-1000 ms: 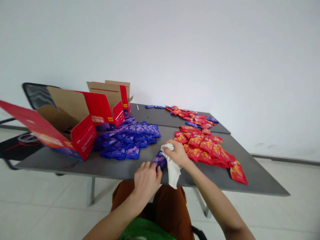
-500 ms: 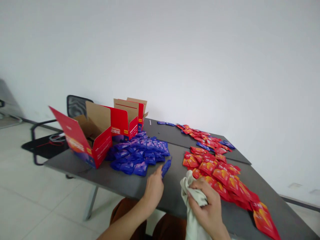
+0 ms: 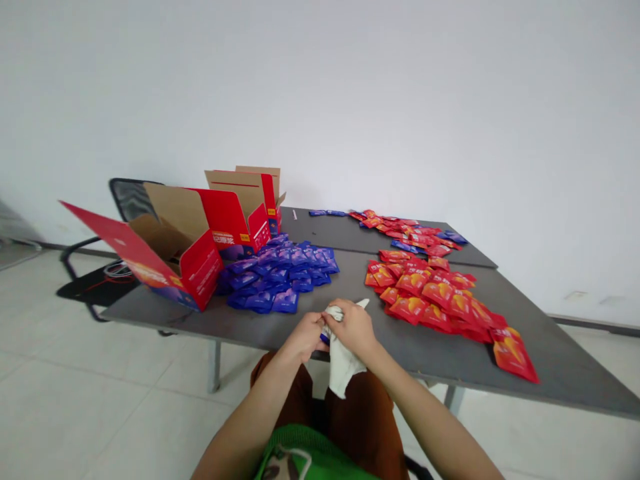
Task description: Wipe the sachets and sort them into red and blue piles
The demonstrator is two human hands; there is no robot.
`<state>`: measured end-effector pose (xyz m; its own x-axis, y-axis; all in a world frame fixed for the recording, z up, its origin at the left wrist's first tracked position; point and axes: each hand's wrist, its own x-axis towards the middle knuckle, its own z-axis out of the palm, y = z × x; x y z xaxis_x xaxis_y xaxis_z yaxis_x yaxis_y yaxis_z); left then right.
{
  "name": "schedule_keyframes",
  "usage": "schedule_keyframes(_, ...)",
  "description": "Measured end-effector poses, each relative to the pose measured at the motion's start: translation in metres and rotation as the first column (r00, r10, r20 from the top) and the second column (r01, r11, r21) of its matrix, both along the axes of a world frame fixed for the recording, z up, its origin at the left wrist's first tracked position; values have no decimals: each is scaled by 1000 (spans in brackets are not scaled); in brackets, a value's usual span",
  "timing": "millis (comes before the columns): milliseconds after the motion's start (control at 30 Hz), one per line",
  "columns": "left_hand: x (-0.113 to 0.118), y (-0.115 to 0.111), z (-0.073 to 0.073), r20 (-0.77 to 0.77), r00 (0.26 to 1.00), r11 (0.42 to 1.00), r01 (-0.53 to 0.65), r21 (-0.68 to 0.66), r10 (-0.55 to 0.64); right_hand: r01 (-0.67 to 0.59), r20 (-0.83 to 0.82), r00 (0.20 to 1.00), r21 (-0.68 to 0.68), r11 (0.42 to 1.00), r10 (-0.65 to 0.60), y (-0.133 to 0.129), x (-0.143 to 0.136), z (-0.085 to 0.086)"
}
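Near the table's front edge, my left hand [image 3: 306,335] is closed on a blue packet [image 3: 325,339], of which only a small part shows. My right hand [image 3: 353,327] grips a whitish cloth [image 3: 344,365] and presses it against the packet, so the two hands meet. The cloth's lower end hangs below the table edge. Left of my hands lies a pile of blue packets [image 3: 285,270]. A pile of red packets [image 3: 435,293] spreads out to the right, with one red packet [image 3: 514,353] at its near end.
Open red cardboard boxes [image 3: 200,270] stand along the left side of the grey table [image 3: 350,270]. Farther back lie more red packets [image 3: 400,230], some blue packets [image 3: 327,213] and a small white item [image 3: 295,215]. A black chair [image 3: 90,287] is beyond the left edge.
Both hands have come together, bringing the blue packet and the cloth into contact. The camera view has tilted down, so my lap and green top now show.
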<state>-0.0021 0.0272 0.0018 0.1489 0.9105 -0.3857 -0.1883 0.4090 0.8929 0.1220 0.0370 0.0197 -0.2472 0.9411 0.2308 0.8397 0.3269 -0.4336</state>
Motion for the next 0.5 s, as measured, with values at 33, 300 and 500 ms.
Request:
schedule_keyframes(33,-1,-1,1,-14,1000,1000,-1,-5,1,32,56,998,-4,999,-31,1,0,-1)
schedule_keyframes(300,-16,-6,1,163,980,989,127,-72,-114,275,271,927,-27,961,-258,14,25,18)
schedule_keyframes(500,-27,2,0,284,931,970,242,-5,-231,-102,83,992,124,987,92,-13,20,33)
